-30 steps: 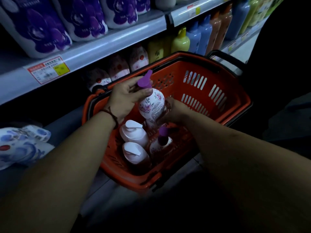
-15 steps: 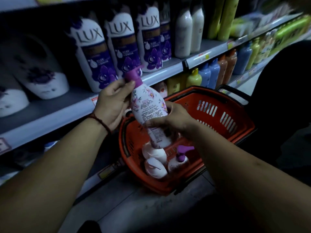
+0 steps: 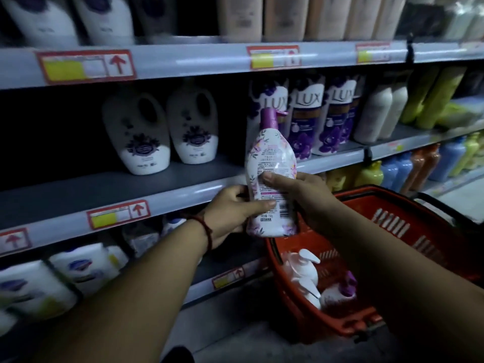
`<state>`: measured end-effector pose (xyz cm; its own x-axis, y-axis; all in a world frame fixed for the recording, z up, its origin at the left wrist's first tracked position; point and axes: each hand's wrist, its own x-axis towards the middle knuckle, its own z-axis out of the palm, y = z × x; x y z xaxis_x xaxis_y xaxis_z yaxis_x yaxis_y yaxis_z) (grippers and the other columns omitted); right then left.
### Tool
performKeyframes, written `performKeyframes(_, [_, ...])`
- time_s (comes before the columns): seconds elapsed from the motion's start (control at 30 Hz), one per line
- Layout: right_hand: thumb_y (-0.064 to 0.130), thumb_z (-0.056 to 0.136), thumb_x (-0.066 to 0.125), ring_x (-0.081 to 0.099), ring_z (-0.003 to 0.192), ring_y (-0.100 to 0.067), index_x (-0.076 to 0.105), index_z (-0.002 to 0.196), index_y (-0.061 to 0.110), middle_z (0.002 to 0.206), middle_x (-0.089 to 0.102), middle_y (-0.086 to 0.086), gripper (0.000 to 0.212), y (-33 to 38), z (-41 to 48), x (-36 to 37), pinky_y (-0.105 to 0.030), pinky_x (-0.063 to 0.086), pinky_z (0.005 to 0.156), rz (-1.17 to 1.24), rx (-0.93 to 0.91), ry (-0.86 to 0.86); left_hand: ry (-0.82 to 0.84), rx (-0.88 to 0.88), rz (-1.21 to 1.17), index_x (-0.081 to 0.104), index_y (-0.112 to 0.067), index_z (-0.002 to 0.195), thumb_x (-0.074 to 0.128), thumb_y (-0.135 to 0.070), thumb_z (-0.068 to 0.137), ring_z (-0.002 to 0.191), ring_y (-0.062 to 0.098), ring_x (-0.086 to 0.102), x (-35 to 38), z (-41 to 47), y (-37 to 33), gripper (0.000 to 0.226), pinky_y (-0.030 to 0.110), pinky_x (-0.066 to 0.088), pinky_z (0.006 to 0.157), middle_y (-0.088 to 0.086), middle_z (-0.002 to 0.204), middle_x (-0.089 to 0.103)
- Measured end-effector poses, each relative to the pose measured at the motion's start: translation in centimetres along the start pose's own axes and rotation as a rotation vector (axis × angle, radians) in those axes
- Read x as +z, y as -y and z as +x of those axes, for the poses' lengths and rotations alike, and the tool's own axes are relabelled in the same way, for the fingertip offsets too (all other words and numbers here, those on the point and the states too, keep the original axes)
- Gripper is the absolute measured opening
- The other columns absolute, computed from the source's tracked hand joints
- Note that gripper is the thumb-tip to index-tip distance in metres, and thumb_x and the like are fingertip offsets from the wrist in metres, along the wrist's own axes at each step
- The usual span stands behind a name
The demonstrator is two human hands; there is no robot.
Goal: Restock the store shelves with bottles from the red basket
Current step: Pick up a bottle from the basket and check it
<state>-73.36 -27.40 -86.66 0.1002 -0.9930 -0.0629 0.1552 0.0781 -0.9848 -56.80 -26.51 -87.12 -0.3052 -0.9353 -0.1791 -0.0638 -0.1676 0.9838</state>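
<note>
The bottle (image 3: 271, 158), white with purple flowers and a purple pump cap, stands upright in the air in front of the middle shelf (image 3: 104, 189), its back label facing the camera. The label carries small print and a barcode, too fine to read. Behind it on the shelf, purple bottles (image 3: 306, 119) read "LUX".

The left hand (image 3: 233, 213) grips the bottle's lower body, thumb laid across the front and fingers curled behind. The right hand (image 3: 306, 197) holds the right side, one fingertip pressed on the label.

Below right, the red basket (image 3: 419, 231) holds white pump bottles (image 3: 303, 271) and a purple-capped one (image 3: 340, 292). Shelf-edge price tags (image 3: 117, 213) show red arrows.

Half a second ago the bottle was tilted low over the basket with the left hand up at its neck; now it is higher, upright, and that hand is lower on the body.
</note>
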Motion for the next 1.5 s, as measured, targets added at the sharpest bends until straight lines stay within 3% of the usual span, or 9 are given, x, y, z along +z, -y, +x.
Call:
performKeyframes(0.17, [0.027,0.078,0.080,0.073,0.094,-0.030,0.072,0.108,0.004,0.101,0.076,-0.013,0.039,0.3,0.1,2.8,-0.044,0.058,0.087,-0.191,-0.018,0.081,0.026,0.038,-0.065,0.065,-0.010,0.114,0.076,-0.007,0.080,0.096,0.019,0.073,-3.0,-0.8,0.5,0.035,0.028,0.060,0.070,0.006,0.106,0.075])
performKeyframes(0.37, [0.027,0.085,0.075,0.072,0.097,-0.029,0.070,0.111,0.004,0.104,0.075,-0.012,0.035,-1.9,-0.7,4.0,-0.042,0.057,0.088,-0.248,0.060,0.161,0.021,0.056,-0.080,0.063,-0.014,0.114,0.076,0.003,0.077,0.100,0.022,0.072,-4.6,-2.3,3.3,0.042,0.033,0.059,0.081,0.007,0.108,0.075])
performKeyframes(0.53, [0.022,0.085,0.075,0.068,0.059,-0.013,0.071,0.105,-0.001,0.086,0.074,-0.010,0.031,-7.7,-2.1,5.8,-0.022,0.051,0.049,-0.327,0.190,0.099,-0.008,0.078,0.003,0.068,-0.021,0.111,0.083,-0.002,0.071,0.106,0.019,0.069,-5.0,-3.4,9.2,0.047,0.039,0.055,0.094,0.002,0.111,0.074])
performKeyframes(0.73, [0.041,0.065,0.088,0.072,0.081,-0.010,0.069,0.108,0.006,0.095,0.076,-0.003,0.059,-15.4,-2.3,4.5,-0.019,0.056,0.061,-0.429,0.334,0.028,-0.002,-0.005,0.010,0.059,-0.015,0.129,0.085,-0.005,0.070,0.116,0.018,0.064,-4.1,-3.1,17.3,0.066,0.041,0.052,0.099,0.001,0.122,0.070])
performKeyframes(0.87, [0.036,0.061,0.088,0.074,0.088,-0.021,0.074,0.103,0.006,0.094,0.077,-0.006,0.054,-19.6,0.4,4.0,-0.042,0.060,0.083,-0.343,0.394,-0.018,-0.069,-0.055,0.047,0.060,-0.014,0.130,0.087,-0.007,0.065,0.115,0.018,0.065,-4.2,-0.2,21.1,0.070,0.046,0.050,0.101,0.002,0.121,0.070])
performKeyframes(1.0, [0.029,0.071,0.084,0.074,0.082,-0.021,0.068,0.111,0.012,0.098,0.075,-0.006,0.046,-22.6,3.3,4.9,-0.030,0.060,0.065,-0.200,0.309,-0.206,-0.229,-0.083,0.165,0.064,-0.018,0.114,0.075,-0.042,0.049,0.099,0.018,0.070,-5.0,3.8,22.6,0.069,0.032,0.056,0.084,-0.002,0.101,0.074])
performKeyframes(1.13, [0.045,0.059,0.083,0.072,0.094,-0.028,0.062,0.118,0.023,0.106,0.073,-0.005,0.067,-25.3,7.7,6.4,-0.053,0.059,0.081,-0.139,0.240,-0.328,-0.371,-0.074,0.282,0.061,-0.022,0.104,0.062,-0.052,0.050,0.090,0.016,0.070,-6.6,7.9,23.8,0.062,0.043,0.059,0.080,-0.003,0.096,0.072])
performKeyframes(1.3, [0.019,0.074,0.083,0.070,0.095,-0.012,0.062,0.122,0.014,0.108,0.072,-0.002,0.053,-25.3,13.0,6.2,-0.029,0.061,0.079,-0.045,0.113,-0.346,-0.454,0.003,0.352,0.062,-0.020,0.115,0.064,-0.038,0.067,0.092,0.015,0.069,-8.5,13.2,24.0,0.051,0.040,0.059,0.075,-0.003,0.104,0.072])
performKeyframes(1.5, [0.013,0.069,0.084,0.072,0.087,-0.016,0.063,0.111,0.011,0.098,0.073,-0.005,0.047,-26.1,18.3,5.3,-0.036,0.061,0.079,-0.023,-0.007,-0.372,-0.547,0.064,0.413,0.065,-0.023,0.109,0.067,-0.042,0.075,0.092,0.013,0.070,-10.0,20.3,25.1,0.039,0.041,0.059,0.080,-0.005,0.101,0.073])
